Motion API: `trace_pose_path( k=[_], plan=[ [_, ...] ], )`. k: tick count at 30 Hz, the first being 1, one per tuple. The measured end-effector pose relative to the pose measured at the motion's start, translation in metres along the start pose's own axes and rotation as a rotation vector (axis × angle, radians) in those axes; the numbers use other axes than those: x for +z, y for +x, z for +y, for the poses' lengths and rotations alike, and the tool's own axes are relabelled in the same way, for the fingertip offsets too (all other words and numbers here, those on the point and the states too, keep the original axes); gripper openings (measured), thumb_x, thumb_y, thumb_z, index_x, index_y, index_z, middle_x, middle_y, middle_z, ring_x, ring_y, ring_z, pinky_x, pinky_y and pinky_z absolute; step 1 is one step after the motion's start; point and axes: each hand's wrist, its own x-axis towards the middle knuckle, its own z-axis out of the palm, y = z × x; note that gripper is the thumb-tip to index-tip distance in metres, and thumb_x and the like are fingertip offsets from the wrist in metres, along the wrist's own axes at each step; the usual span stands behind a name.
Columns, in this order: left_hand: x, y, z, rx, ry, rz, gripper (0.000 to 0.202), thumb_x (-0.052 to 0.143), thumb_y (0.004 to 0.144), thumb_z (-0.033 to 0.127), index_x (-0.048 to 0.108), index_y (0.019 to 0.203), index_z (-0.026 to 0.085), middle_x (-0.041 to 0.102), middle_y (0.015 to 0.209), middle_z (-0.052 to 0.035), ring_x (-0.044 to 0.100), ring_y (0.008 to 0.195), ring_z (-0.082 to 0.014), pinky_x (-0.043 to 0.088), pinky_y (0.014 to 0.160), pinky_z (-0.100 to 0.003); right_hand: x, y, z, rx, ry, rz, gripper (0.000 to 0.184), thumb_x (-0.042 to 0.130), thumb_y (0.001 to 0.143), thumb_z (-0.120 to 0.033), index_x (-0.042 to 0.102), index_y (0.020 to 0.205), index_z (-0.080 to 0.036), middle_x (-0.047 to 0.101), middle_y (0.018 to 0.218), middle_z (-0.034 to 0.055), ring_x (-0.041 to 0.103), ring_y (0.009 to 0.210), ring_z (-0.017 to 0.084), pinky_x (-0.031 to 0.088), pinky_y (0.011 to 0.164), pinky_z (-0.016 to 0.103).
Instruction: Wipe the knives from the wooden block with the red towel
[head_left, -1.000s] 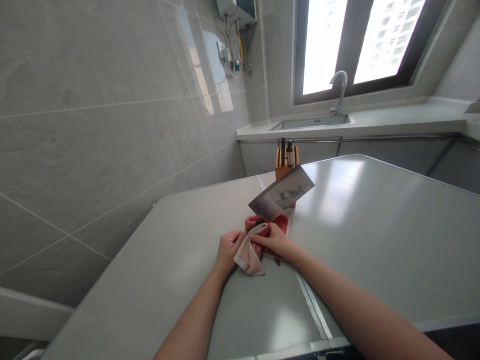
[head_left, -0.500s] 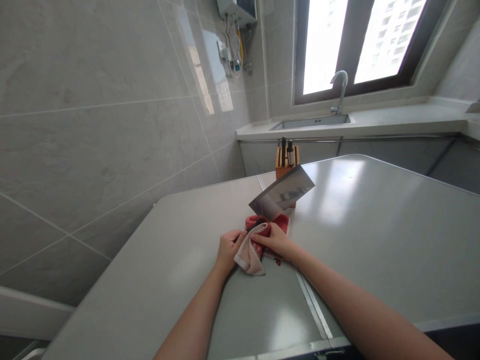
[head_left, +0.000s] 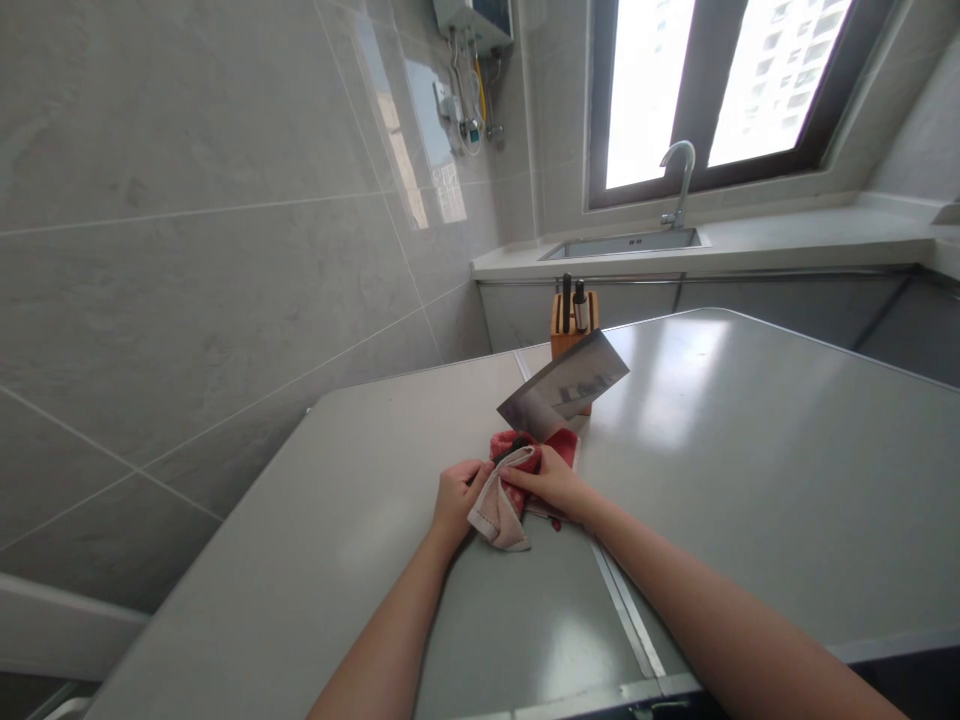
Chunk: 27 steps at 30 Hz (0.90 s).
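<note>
A broad steel cleaver (head_left: 564,384) points up and away over the grey table (head_left: 750,470). My left hand (head_left: 456,497) is closed round its dark handle, which is mostly hidden. My right hand (head_left: 551,482) presses a red and pink cloth (head_left: 504,505) against the handle end of the knife, fingers closed on the fabric. Part of the cloth hangs down between both hands and rests on the table.
A wooden knife block (head_left: 572,322) with dark handles stands just behind the cleaver at the table's far edge. Beyond it is a counter with a sink (head_left: 626,243) and a curved tap (head_left: 679,180) under a window. A tiled wall (head_left: 187,250) runs along the left.
</note>
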Motion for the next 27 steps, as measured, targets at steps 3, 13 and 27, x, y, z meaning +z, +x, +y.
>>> trace_pose_path(
  k=[3,13,27],
  plan=[
    [0.0001,0.0003,-0.0005,-0.001,0.004,0.001,0.047,0.043,0.080,0.051,0.052,0.054,0.013,0.042,0.052,0.0016,0.037,0.054,-0.0107,0.029,0.051,-0.022,0.0002,-0.0002,-0.0002,-0.005,0.007,0.002,0.031,0.064,0.068,-0.043,0.064,0.080,-0.014,0.065,0.080,0.0039,0.059,0.078,0.019,0.047,0.073,0.030],
    [0.0001,0.0003,0.0014,-0.002,-0.009,0.010,0.048,0.044,0.080,0.052,0.053,0.054,0.013,0.045,0.053,0.0009,0.039,0.054,-0.0114,0.031,0.052,-0.022,0.0003,-0.0001,0.0002,0.014,0.005,0.006,0.032,0.065,0.068,-0.043,0.064,0.083,-0.015,0.066,0.085,0.0054,0.059,0.082,0.020,0.048,0.076,0.032],
    [-0.0003,-0.0009,0.0012,0.006,-0.022,-0.006,0.046,0.044,0.082,0.048,0.056,0.058,0.012,0.047,0.054,0.0008,0.040,0.055,-0.0112,0.030,0.052,-0.022,0.0000,0.0000,0.0011,0.014,-0.001,0.003,0.032,0.065,0.068,-0.043,0.063,0.084,-0.015,0.067,0.086,0.0049,0.060,0.083,0.020,0.047,0.078,0.033]
  ],
)
